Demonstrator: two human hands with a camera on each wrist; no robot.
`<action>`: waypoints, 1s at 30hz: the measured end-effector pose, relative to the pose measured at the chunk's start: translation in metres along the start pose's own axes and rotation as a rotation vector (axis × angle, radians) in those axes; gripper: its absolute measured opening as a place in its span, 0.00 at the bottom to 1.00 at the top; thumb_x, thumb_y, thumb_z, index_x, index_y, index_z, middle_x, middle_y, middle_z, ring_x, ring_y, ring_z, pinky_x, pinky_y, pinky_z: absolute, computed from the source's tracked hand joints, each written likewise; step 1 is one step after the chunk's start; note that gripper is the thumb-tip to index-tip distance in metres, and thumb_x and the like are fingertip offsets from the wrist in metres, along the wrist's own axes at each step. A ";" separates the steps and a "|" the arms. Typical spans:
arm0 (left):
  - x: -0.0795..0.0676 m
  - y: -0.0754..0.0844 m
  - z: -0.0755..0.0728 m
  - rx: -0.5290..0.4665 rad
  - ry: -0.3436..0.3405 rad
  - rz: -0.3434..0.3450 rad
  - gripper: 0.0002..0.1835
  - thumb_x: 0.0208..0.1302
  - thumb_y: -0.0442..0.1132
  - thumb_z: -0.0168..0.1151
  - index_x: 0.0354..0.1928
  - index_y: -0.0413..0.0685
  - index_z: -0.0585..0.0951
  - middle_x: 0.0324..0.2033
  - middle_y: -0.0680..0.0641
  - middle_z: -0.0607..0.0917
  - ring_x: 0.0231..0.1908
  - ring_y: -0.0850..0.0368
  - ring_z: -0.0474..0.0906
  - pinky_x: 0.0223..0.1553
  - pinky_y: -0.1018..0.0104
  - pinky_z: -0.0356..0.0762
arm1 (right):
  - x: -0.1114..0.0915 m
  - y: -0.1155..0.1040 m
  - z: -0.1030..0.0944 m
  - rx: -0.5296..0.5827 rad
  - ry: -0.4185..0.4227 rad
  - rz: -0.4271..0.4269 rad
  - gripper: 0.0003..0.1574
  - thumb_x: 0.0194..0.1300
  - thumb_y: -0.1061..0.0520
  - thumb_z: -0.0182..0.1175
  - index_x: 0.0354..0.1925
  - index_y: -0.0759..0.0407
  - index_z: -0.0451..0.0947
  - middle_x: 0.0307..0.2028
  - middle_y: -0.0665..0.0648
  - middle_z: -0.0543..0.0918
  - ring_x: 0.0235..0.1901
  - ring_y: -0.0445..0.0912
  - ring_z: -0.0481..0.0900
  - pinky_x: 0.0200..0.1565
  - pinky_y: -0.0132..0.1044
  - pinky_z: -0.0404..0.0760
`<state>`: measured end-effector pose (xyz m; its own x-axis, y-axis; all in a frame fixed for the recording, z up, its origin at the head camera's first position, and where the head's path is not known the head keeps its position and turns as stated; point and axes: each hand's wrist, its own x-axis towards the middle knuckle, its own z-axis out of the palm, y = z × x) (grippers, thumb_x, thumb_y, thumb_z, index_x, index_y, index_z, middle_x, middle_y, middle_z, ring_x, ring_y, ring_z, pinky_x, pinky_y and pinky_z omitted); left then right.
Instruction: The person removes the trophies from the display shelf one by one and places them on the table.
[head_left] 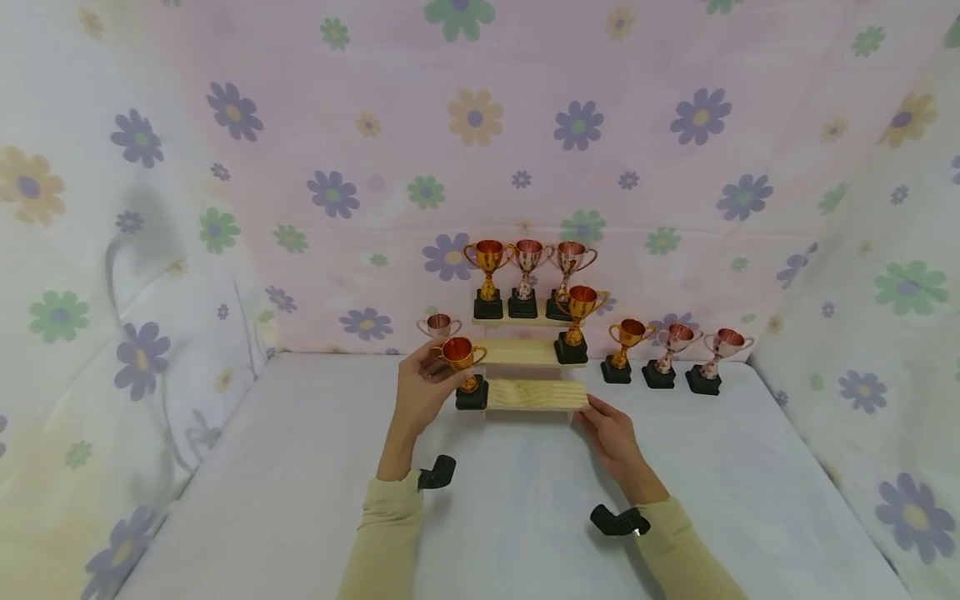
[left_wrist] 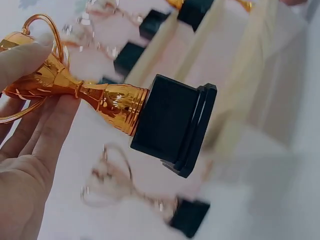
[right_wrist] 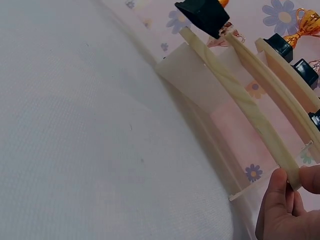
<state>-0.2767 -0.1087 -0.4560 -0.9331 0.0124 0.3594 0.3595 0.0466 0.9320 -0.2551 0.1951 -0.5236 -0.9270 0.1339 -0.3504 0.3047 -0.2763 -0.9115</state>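
Observation:
My left hand (head_left: 422,385) holds a small gold trophy cup (left_wrist: 117,105) by its bowl, thumb on one side and fingers on the other. The trophy's black base (head_left: 472,395) overlaps the left end of the lowest wooden step (head_left: 536,394) in the head view; in the right wrist view this black base (right_wrist: 204,16) shows just above the step's far end. My right hand (head_left: 617,437) pinches the right end of that step between thumb and fingers. The stand has three wooden tiers on clear, see-through supports.
Three trophies, one gold (head_left: 489,279) and two pinkish, stand on the top tier. Another gold trophy (head_left: 574,325) is at the middle tier's right end. On the white table, a gold and two pinkish trophies (head_left: 663,357) stand at right; one pinkish trophy (head_left: 439,325) is behind my left hand.

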 end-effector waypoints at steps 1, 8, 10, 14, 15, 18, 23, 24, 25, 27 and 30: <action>-0.002 -0.003 -0.005 0.007 0.008 -0.011 0.30 0.55 0.26 0.75 0.61 0.35 0.78 0.53 0.34 0.83 0.49 0.41 0.84 0.52 0.64 0.85 | 0.000 0.000 0.000 -0.001 -0.002 0.001 0.32 0.81 0.62 0.47 0.77 0.67 0.55 0.74 0.66 0.62 0.64 0.47 0.70 0.57 0.25 0.80; -0.008 -0.020 -0.043 0.057 0.074 -0.078 0.29 0.57 0.26 0.74 0.62 0.35 0.77 0.54 0.35 0.82 0.49 0.49 0.84 0.52 0.68 0.84 | 0.001 0.000 -0.002 -0.001 -0.011 0.002 0.32 0.81 0.61 0.46 0.77 0.67 0.54 0.75 0.66 0.62 0.65 0.48 0.69 0.56 0.25 0.80; -0.006 -0.025 -0.052 0.077 0.087 -0.094 0.29 0.57 0.26 0.74 0.61 0.36 0.77 0.54 0.35 0.81 0.49 0.49 0.84 0.52 0.69 0.84 | 0.001 0.000 -0.002 0.002 -0.009 0.004 0.32 0.81 0.61 0.46 0.77 0.66 0.55 0.74 0.65 0.62 0.66 0.49 0.68 0.59 0.27 0.79; 0.002 -0.034 -0.069 0.124 0.099 -0.137 0.29 0.59 0.27 0.73 0.63 0.36 0.76 0.56 0.35 0.81 0.53 0.43 0.82 0.54 0.67 0.83 | 0.000 0.000 -0.001 0.004 -0.018 -0.005 0.32 0.81 0.62 0.45 0.78 0.67 0.53 0.75 0.67 0.61 0.69 0.51 0.66 0.67 0.34 0.73; 0.004 -0.037 -0.073 0.135 0.098 -0.150 0.30 0.59 0.28 0.73 0.64 0.36 0.75 0.56 0.35 0.81 0.54 0.41 0.82 0.55 0.66 0.82 | -0.001 0.000 -0.001 0.007 -0.018 -0.005 0.32 0.81 0.62 0.45 0.78 0.67 0.53 0.75 0.66 0.61 0.69 0.51 0.66 0.68 0.35 0.72; 0.014 -0.048 -0.085 0.150 0.092 -0.183 0.30 0.61 0.29 0.72 0.65 0.36 0.74 0.59 0.34 0.80 0.57 0.39 0.80 0.54 0.68 0.82 | -0.001 0.001 -0.002 0.010 -0.017 -0.004 0.32 0.81 0.62 0.46 0.77 0.67 0.54 0.75 0.67 0.61 0.69 0.51 0.66 0.68 0.35 0.72; 0.035 -0.058 -0.099 0.154 0.076 -0.228 0.32 0.63 0.30 0.70 0.68 0.35 0.70 0.62 0.33 0.77 0.61 0.37 0.77 0.54 0.71 0.82 | 0.000 0.001 -0.004 -0.003 -0.015 -0.005 0.32 0.81 0.62 0.46 0.77 0.67 0.54 0.74 0.66 0.62 0.67 0.50 0.68 0.63 0.29 0.77; 0.039 -0.058 -0.100 0.151 0.068 -0.237 0.33 0.63 0.31 0.70 0.69 0.35 0.70 0.62 0.33 0.76 0.62 0.37 0.77 0.54 0.71 0.82 | 0.000 0.002 -0.005 -0.008 -0.015 -0.006 0.32 0.81 0.62 0.46 0.77 0.67 0.54 0.74 0.66 0.63 0.66 0.49 0.68 0.62 0.28 0.78; 0.043 -0.058 -0.101 0.154 0.059 -0.245 0.33 0.64 0.31 0.70 0.70 0.35 0.69 0.63 0.32 0.75 0.62 0.37 0.76 0.55 0.70 0.82 | 0.001 0.002 -0.005 -0.009 -0.012 -0.005 0.32 0.81 0.62 0.46 0.77 0.67 0.54 0.74 0.66 0.63 0.66 0.49 0.69 0.60 0.28 0.78; 0.051 -0.059 -0.104 0.153 0.037 -0.260 0.33 0.64 0.31 0.69 0.70 0.33 0.68 0.64 0.32 0.74 0.64 0.36 0.75 0.54 0.72 0.82 | 0.001 0.002 -0.005 -0.012 -0.012 -0.009 0.32 0.81 0.61 0.46 0.77 0.66 0.55 0.74 0.66 0.63 0.65 0.48 0.70 0.59 0.27 0.79; 0.061 -0.060 -0.107 0.136 0.012 -0.290 0.33 0.65 0.28 0.68 0.70 0.31 0.67 0.65 0.31 0.72 0.65 0.35 0.72 0.51 0.77 0.81 | 0.001 0.003 -0.005 -0.009 -0.018 -0.012 0.32 0.81 0.61 0.47 0.77 0.67 0.55 0.74 0.67 0.64 0.62 0.46 0.73 0.60 0.28 0.79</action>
<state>-0.3547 -0.2180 -0.4847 -0.9962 -0.0326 0.0808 0.0737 0.1797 0.9810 -0.2539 0.1990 -0.5278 -0.9341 0.1203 -0.3361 0.2957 -0.2667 -0.9173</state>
